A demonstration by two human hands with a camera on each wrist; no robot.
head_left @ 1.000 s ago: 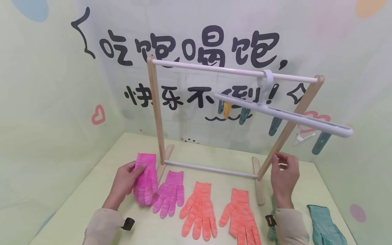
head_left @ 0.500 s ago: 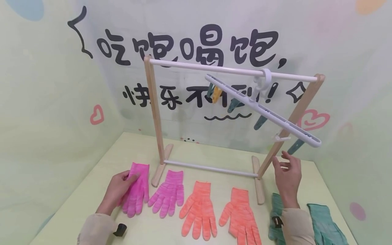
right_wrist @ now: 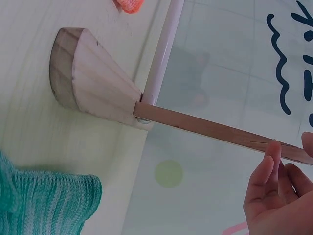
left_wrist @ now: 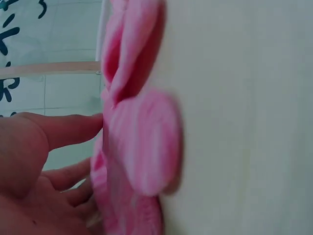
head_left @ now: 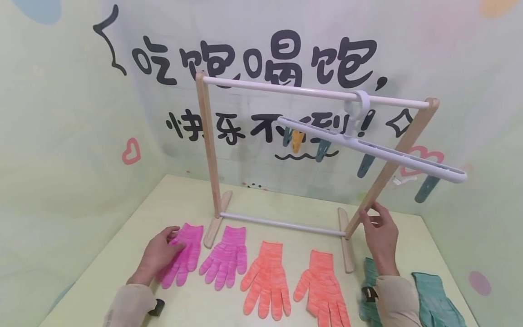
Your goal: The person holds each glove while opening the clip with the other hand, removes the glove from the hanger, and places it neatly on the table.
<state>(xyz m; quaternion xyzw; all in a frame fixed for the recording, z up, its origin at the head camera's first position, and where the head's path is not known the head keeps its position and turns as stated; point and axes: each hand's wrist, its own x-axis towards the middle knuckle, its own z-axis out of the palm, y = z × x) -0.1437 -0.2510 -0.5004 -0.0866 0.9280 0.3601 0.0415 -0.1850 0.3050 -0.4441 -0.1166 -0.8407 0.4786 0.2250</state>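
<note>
My left hand (head_left: 159, 250) rests at the left side of a pink knitted glove (head_left: 191, 247), which lies on the table with its cuff pointing away. In the left wrist view the thumb (left_wrist: 73, 129) touches the glove's upper surface, while the loosely bent fingers are partly hidden beside it. My right hand (head_left: 382, 229) is raised at the right wooden post (head_left: 377, 188) of a small drying rack, holding nothing. Its fingertips (right_wrist: 274, 147) are right at the post. Above it, a white clip hanger (head_left: 367, 146) hangs askew from the rack's top rod (head_left: 282, 88).
A second pink glove (head_left: 226, 252) and two orange gloves (head_left: 267, 277) lie in a row along the table. Two green gloves (head_left: 433, 295) lie at the right, one partly under the right forearm. Several blue-green clips (head_left: 365, 165) and a yellow clip (head_left: 297, 141) dangle from the hanger.
The left hand has lowered the pink glove onto the table, moving down and left, and its grip has loosened. The hanger swung round and back. The right hand stays near the post.
</note>
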